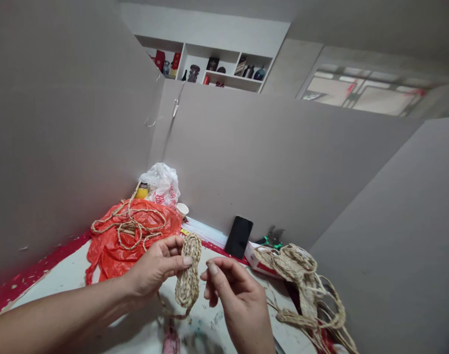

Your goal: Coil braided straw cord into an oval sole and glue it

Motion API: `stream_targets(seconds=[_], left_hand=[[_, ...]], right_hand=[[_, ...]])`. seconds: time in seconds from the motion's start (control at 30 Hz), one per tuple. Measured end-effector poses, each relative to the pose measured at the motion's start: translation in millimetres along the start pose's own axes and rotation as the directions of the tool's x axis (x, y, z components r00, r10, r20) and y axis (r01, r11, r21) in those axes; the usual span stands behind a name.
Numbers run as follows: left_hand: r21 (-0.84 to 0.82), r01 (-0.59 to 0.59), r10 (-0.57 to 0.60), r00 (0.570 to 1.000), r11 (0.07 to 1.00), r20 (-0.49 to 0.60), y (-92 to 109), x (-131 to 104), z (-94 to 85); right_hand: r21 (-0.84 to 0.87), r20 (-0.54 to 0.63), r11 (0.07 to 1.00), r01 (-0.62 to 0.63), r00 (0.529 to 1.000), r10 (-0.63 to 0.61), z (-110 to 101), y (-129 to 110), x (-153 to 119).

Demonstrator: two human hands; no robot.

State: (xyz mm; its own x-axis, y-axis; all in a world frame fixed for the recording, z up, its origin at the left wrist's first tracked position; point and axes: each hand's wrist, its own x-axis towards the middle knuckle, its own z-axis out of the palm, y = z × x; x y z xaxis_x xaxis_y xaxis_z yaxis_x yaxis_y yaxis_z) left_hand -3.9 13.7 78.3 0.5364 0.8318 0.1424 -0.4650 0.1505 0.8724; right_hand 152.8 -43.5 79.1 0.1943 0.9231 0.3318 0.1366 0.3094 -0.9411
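My left hand (165,263) is closed on a flat, oblong coil of braided straw cord (188,275), held upright above the table with the thumb on its near face. From the coil's lower end a tail of the same cord runs down and left, under my left wrist. Just right of the coil, apart from it, is my right hand (235,295). Its thumb and index finger are pinched together; anything between them is too small to make out. More braided cord (136,223) lies in loose loops on a red plastic bag (112,253) at the left.
Bundles of straw braid (301,275) spill from a box at the right, near green-handled pliers (272,239). A black phone (239,237) leans against the grey partition (246,157). A white bag (161,184), yellow jar (142,191) and cup (182,210) stand behind. A pink-handled tool (171,340) lies in front.
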Motion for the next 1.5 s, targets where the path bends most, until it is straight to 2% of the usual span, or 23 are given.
stream_targets(seconds=[0.17, 0.33, 0.47, 0.7, 0.83, 0.97, 1.07, 1.2, 1.33, 1.5], left_hand=[[-0.047, -0.003, 0.004, 1.000, 0.999, 0.020, 3, 1, -2.4], [0.015, -0.035, 0.034, 0.998, 0.999, 0.057, 7, -1, -4.6], [0.097, -0.089, 0.083, 0.995, 0.991, 0.057, 9, -2, -4.9], [0.157, -0.122, 0.117, 0.992, 0.980, 0.040, 8, -2, -3.9], [0.165, -0.126, 0.119, 0.992, 0.978, 0.048, 9, -2, -3.8], [0.143, -0.124, 0.115, 0.991, 0.982, 0.070, 10, -2, -3.5], [0.129, -0.104, 0.095, 0.993, 0.986, 0.076, 9, -3, -3.8], [0.129, -0.078, 0.069, 0.995, 0.989, 0.072, 9, -3, -4.9], [0.132, -0.048, 0.048, 0.999, 0.990, 0.004, 7, -4, -3.6], [0.139, -0.080, 0.084, 0.996, 0.987, -0.027, 6, -5, 1.6]], right_hand=[[-0.064, -0.023, 0.998, -0.002, 1.000, 0.001, -5, -1, 2], [-0.073, 0.107, 0.996, -0.048, 0.993, 0.056, -4, -9, 5], [-0.039, 0.240, 0.988, -0.147, 0.959, 0.152, -4, -8, 4], [-0.058, 0.256, 0.981, -0.184, 0.947, 0.193, -6, 0, 3], [0.033, 0.304, 0.969, -0.246, 0.926, 0.225, -5, 3, 5], [0.175, 0.401, 0.914, -0.367, 0.874, 0.274, -6, 7, 7], [0.221, 0.459, 0.888, -0.403, 0.847, 0.270, -8, 10, 9], [0.270, 0.433, 0.892, -0.362, 0.873, 0.223, -8, 13, 12], [0.323, 0.372, 0.898, -0.297, 0.913, 0.168, -8, 13, 13], [0.369, 0.351, 0.887, -0.277, 0.925, 0.143, -5, 17, 11]])
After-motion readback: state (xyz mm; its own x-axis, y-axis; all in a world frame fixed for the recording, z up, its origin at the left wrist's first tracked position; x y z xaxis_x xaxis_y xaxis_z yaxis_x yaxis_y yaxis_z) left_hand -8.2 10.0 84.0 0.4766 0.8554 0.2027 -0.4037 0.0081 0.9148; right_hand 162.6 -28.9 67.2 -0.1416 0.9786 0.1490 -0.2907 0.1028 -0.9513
